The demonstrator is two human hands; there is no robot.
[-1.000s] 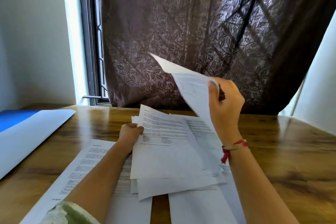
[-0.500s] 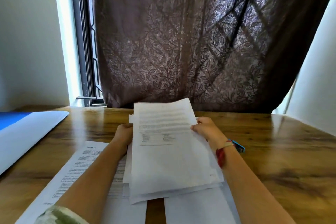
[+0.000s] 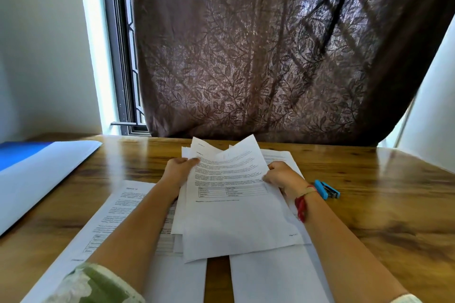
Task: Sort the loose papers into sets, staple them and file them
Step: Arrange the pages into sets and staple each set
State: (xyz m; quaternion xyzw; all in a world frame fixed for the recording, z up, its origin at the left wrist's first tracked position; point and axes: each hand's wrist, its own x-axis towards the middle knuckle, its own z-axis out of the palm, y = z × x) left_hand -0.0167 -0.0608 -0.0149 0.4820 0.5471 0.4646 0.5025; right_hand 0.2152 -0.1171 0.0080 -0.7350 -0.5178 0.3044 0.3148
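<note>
Loose white printed papers (image 3: 236, 216), thin, matte and rectangular, are sitting as one uneven stack at the centre of the glossy brown wooden table (image 3: 381, 204), and both hands are holding it. The left hand (image 3: 179, 167) is gripping the stack's 9 o'clock edge with its thumb curled over the top sheet, while the right hand (image 3: 280, 176) is pinching the 3 o'clock edge. The exact sheet count is not showing, though several pointed corners are fanning out at 12 o'clock. Two flat runs of white sheets (image 3: 118, 209) are lying under the stack, with a strip of bare wood showing between them at 6 o'clock. One small blue plastic stapler (image 3: 327, 189) is resting just beside the right wrist at 3 o'clock, near a red thread bracelet (image 3: 301, 204). One blue and white folder (image 3: 37, 174) is lying at 9 o'clock. A brown leaf-patterned curtain (image 3: 258, 56) is hanging at 12 o'clock. Compared with a second ago, the right hand is no longer lifting a single sheet high; half a second ago the stack's far edge was looking squarer and the stapler was mostly hidden.
</note>
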